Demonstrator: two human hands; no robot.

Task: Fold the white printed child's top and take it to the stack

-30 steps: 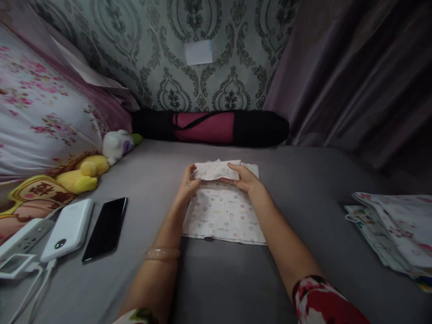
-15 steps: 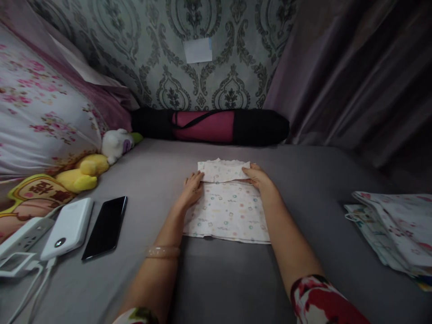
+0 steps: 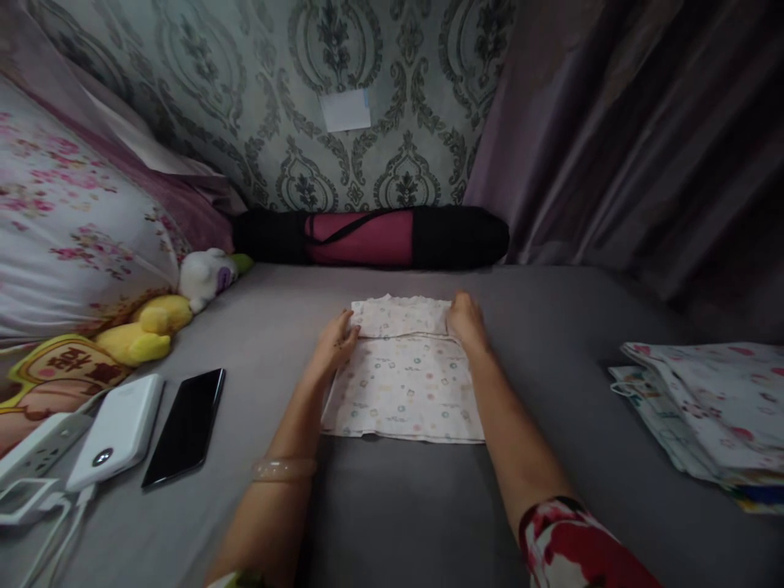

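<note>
A white garment with a small pastel print lies flat in front of me, its far part folded over into a band with a wavy top edge. My left hand grips the left end of this band, thumb over the cloth and fingers at its side. At the opposite end, my right hand is closed on the band's right edge, the fingertips mostly hidden. The garment's near hem rests straight on the grey sheet.
A black phone, a white power bank and a power strip with cables lie at left, near plush toys. Folded clothes are stacked at right. A black-and-pink long bag lies along the wall.
My right hand has turned and closed more tightly at the band's right edge. My left hand has shifted from lying along the left edge to gripping the band's corner. The view has shifted slightly.
</note>
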